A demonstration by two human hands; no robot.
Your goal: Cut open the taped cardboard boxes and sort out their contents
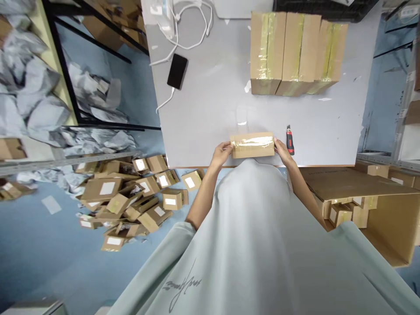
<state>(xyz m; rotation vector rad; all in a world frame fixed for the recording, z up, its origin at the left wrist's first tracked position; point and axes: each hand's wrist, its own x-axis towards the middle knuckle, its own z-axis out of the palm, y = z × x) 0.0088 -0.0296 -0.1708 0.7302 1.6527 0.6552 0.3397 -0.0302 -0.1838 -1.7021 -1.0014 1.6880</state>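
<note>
A small cardboard box with shiny clear tape along its top lies at the front edge of the table, close to my body. My left hand grips its left end, thumb and fingers at the corner. At the opposite end my right hand holds the box, fingers against its side. Just right of that hand a red and black utility knife rests on the table, its tip pointing away from me.
Three taped cartons stand together at the back right of the grey table. A black phone with a white cable lies left. Many boxes are heaped on the floor; a large open carton stands at right.
</note>
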